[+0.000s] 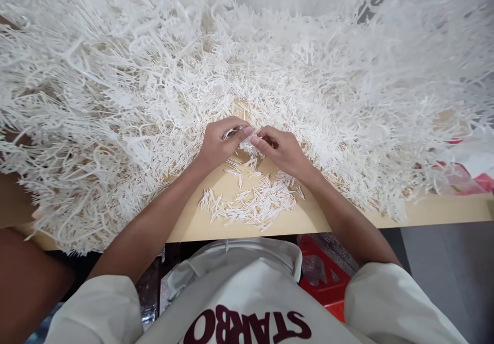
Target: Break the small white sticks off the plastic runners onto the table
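My left hand (224, 140) and my right hand (280, 148) meet over the middle of the table, thumb tips almost touching. Both are closed, with fingers curled and thumbs pressed in on small white plastic pieces (250, 142) between them. Part of what they hold is hidden by the fingers. Just below my hands lies a loose pile of short white sticks (262, 205) on the tan tabletop (189, 220). A big tangled heap of branching white plastic pieces (154, 76) surrounds my hands on the far side and at both sides.
Clear plastic bags with red parts (459, 176) lie at the table's right end. Another person's bare limb (27, 287) shows at the lower left. Below the table's near edge is a red plastic object (324, 282), beside my lap.
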Tool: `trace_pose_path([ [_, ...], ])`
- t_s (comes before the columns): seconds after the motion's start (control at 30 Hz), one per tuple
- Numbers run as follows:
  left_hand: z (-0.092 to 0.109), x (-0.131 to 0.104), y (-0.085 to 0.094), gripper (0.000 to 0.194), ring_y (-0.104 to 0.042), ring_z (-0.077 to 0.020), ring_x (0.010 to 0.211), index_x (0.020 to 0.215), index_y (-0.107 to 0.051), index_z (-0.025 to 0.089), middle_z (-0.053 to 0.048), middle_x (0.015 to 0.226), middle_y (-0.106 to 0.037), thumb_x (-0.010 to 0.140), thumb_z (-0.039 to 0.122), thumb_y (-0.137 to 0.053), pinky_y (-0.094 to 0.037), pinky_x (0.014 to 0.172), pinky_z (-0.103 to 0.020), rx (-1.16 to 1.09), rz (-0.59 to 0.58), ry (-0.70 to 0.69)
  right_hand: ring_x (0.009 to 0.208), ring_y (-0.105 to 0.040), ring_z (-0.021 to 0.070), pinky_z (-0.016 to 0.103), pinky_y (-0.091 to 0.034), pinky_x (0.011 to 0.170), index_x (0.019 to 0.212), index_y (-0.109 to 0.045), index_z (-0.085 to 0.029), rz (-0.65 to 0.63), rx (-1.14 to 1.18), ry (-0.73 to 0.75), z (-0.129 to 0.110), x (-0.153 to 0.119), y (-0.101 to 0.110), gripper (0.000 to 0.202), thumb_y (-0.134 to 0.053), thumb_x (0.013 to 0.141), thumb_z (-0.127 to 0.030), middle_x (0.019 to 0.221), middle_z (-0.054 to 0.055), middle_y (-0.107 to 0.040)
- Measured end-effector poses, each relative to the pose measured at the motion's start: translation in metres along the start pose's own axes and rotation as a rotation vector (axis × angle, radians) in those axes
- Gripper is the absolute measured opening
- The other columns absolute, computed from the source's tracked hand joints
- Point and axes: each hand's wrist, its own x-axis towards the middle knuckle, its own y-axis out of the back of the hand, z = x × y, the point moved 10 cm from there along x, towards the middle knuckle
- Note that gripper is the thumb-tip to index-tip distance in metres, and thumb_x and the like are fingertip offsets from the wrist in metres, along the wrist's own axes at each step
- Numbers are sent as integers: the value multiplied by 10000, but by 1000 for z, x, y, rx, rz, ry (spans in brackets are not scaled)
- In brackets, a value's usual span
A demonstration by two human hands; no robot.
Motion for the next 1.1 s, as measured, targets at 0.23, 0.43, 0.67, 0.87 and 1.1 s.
trace_pose_path([
  [0.23,7,-4,-11,178,-591,-62,639,762,-677,168,11,703,-688,853,308,-615,-446,623,-194,41,-65,-65,512,-350,56,235,-261,492,669,-448,-191,18,-405,334,-35,-12,-6,320,-399,962,-312,572,-50,-427],
  [0.43,-7,-4,11,201,-525,-70,602,734,-602,190,21,663,-600,890,306,-555,-443,594,-224,52,150,-9,436,-240,69,254,-202,415,596,-330,-221,256,-412,920,-104,-64,-8,260,-431,783,-71,464,-78,-313],
  [0.67,-21,-4,19,262,-497,-38,448,834,-588,220,55,565,-500,900,464,-521,-378,426,-180,-40,211,133,569,-479,51,200,-362,495,860,-519,-211,171,-74,623,-80,-48,-11,124,-457,866,-104,679,-54,-553],
  [0.87,-13,-7,7,200,-522,-43,404,920,-580,219,72,520,-532,907,412,-529,-398,410,-164,-27,120,111,562,-462,50,215,-387,549,927,-549,-211,119,119,68,-13,-8,2,100,-481,869,-166,748,-41,-555],
  [1.1,6,-8,-9,220,-605,-59,609,1015,-609,214,5,844,-684,948,339,-441,-477,603,-206,180,-83,-65,563,-464,46,213,-377,529,956,-547,-225,144,124,12,-10,-6,4,265,-626,834,-446,756,-46,-542],
])
